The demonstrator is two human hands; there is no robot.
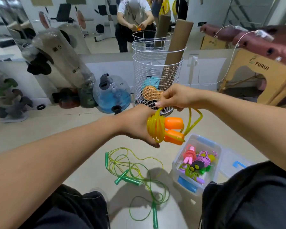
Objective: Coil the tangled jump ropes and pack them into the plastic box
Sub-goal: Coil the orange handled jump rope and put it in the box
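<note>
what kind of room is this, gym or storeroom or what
Most likely a small gym or exercise studio: a wall mirror, a wrapped punching bag leaning against it, and a wire basket of balls.

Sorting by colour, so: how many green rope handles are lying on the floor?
4. One far left of the tangle, two near its middle, one nearest the camera. None looks hidden, though the ropes overlap.

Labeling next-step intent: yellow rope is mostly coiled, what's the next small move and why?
Probably one more wrap: the right hand pinches a loose loop of the yellow rope, while the left hand holds the coil around the orange handles. That slack needs winding before it goes in the plastic box.
</note>
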